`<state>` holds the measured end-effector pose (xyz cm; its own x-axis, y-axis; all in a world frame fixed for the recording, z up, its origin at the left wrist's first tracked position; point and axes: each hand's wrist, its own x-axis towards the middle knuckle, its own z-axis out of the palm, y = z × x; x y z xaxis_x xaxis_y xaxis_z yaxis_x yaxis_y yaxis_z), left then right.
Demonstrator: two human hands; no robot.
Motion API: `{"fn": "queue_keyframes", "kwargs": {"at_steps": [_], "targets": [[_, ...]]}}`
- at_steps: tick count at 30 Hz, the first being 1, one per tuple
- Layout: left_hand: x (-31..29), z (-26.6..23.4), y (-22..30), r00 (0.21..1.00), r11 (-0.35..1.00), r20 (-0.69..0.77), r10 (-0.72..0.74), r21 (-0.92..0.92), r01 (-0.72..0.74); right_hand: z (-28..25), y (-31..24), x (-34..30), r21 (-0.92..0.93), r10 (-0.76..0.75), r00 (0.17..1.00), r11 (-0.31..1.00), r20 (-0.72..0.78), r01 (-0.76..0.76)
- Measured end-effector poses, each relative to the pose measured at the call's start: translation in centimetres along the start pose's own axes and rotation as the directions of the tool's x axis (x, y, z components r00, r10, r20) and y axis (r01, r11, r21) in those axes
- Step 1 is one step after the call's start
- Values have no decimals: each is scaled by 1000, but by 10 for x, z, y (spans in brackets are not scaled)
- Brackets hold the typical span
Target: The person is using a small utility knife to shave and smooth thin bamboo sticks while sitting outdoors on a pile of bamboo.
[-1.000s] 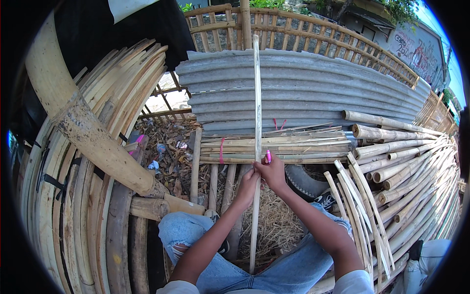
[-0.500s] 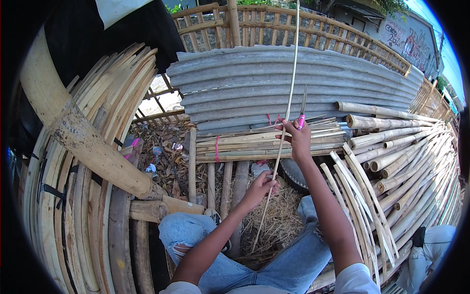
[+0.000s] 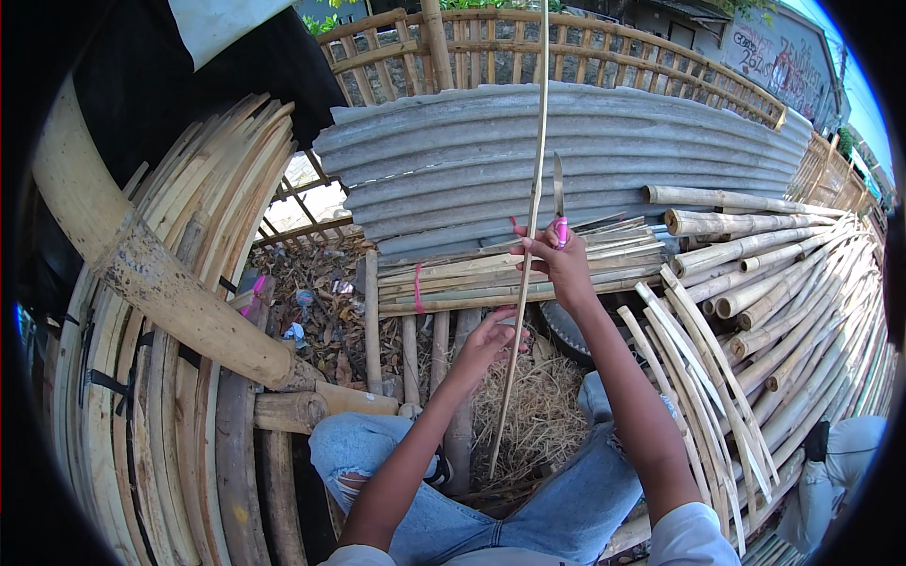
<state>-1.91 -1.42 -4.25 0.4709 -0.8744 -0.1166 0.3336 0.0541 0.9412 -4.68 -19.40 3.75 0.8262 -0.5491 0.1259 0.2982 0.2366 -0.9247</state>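
Note:
A long, thin bamboo strip (image 3: 536, 170) stands almost upright in front of me, its top running past the upper edge of the view. My right hand (image 3: 559, 264) pinches the strip at mid-length. The same hand also holds a knife (image 3: 559, 193) with a pink handle, blade pointing up. Lower down, my left hand (image 3: 488, 344) is beside the strip with its fingers apart; whether they touch it I cannot tell. The strip's lower end hangs between my knees, over a heap of thin shavings (image 3: 528, 415).
A bundle of split strips (image 3: 434, 283) with a pink tie lies ahead, before a corrugated metal sheet (image 3: 566, 132). Bamboo poles (image 3: 755, 245) are stacked at right, with loose slats (image 3: 698, 368) nearer. At left, a thick bamboo pole (image 3: 189, 292) slants past tall slats (image 3: 104, 424).
The strip and my right hand with the knife have shifted left, and the strip stands more upright. My left hand has gone from closed on the strip to fingers apart, slightly higher.

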Motion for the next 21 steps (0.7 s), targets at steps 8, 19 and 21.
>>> {"fn": "queue_keyframes", "kwargs": {"at_steps": [8, 19, 21], "targets": [[-3, 2, 2, 959, 937, -128, 255, 277, -212, -11, -17, 2, 55, -36, 994, 998, -99, 42], [-4, 19, -11, 814, 565, -162, 557, 793, -229, -7, -8, -1, -35, -151, 976, 989, -158, 147], [1, 19, -21, 838, 578, -163, 521, 789, -207, -5, -6, -1, -14, -155, 976, 988, -150, 155]]}}
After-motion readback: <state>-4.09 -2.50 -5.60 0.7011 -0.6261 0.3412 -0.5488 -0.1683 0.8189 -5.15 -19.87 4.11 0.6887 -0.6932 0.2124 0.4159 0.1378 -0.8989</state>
